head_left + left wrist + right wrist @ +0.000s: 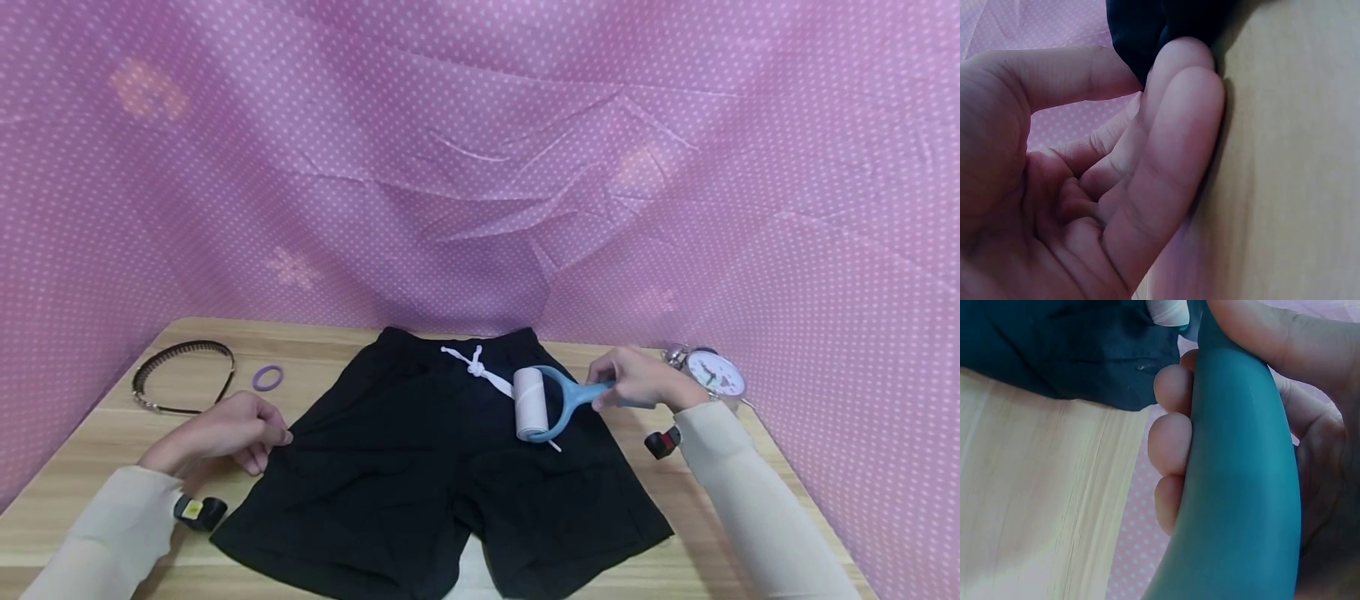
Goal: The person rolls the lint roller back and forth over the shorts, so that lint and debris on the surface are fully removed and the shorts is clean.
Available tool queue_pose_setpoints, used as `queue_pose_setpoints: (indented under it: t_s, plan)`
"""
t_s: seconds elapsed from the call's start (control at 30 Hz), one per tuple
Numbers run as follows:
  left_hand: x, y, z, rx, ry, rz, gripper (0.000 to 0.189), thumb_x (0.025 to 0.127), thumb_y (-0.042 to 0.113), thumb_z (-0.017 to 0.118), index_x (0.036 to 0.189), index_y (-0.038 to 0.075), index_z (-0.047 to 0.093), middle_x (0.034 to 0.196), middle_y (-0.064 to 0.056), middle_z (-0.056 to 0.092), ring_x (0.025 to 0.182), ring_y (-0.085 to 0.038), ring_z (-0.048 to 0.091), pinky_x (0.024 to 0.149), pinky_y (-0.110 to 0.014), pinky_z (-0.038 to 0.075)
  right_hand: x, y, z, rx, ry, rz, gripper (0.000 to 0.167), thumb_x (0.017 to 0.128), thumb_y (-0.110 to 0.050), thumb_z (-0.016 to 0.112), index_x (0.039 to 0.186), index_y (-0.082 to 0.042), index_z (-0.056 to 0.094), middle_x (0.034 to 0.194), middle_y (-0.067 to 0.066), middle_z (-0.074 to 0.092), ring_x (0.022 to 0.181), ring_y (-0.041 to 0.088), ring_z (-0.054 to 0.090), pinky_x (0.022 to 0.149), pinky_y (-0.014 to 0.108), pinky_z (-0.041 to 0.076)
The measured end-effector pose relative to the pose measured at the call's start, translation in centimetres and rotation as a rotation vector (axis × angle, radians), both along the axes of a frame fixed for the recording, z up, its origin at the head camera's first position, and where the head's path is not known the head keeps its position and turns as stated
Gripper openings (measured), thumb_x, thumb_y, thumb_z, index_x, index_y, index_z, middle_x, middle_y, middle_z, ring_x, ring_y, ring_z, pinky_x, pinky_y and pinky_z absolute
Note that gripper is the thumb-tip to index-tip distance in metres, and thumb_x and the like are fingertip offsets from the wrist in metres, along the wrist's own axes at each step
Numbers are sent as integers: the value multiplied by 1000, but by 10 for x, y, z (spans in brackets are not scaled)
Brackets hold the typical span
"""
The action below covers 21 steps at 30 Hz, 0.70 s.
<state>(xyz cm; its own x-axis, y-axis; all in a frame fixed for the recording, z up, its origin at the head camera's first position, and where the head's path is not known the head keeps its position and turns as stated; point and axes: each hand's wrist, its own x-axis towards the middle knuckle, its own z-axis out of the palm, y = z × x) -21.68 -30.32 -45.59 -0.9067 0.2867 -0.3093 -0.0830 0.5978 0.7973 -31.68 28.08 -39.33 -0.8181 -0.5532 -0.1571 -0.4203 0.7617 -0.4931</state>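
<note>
While the right hand is grasping the lint roller, fingers wrapping its handle, the left hand is pinching the black shorts by their edge. Beyond the right fingers, the roll is lying over cloth; cleaning is seemingly pending, a pale speck remaining.

The table has a light wood grain. Black shorts lie spread across its middle. A dark headband and purple ring lie left; an alarm clock stands right.
</note>
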Motion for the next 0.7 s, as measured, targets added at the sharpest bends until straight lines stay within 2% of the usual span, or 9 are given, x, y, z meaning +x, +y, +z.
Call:
queue_pose_setpoints:
  t_s: [0.3, 0.47, 0.7]
  plan:
    - [0, 0, 0, -9, 4, 1, 19, 92, 9, 58, 97, -4, 70, 69, -4, 64, 59, -13, 64, 55, -32, 61, 0, 11, 2, 46, 44, -35, 9, 77, -15, 83, 82, -18, 77, 65, -8, 59, 56, 10, 43, 54, 23, 39]
    - [0, 0, -1, -21, 1, 7, 20, 92, 9, 56, 98, -4, 70, 72, -5, 65, 60, -14, 64, 56, -32, 61, 0, 24, 3, 45, 35, -91, 10, 76, -14, 83, 83, -17, 76, 68, -4, 63, 59, 12, 46, 58, 25, 42]
    - [0, 0, -1, -7, 0, 7, 20, 91, 8, 56, 98, -5, 69, 73, -5, 66, 60, -14, 64, 56, -32, 61, 0, 40, 2, 32, -5, -94, 7, 77, -14, 81, 82, -15, 75, 68, -2, 63, 58, 12, 47, 55, 25, 43]
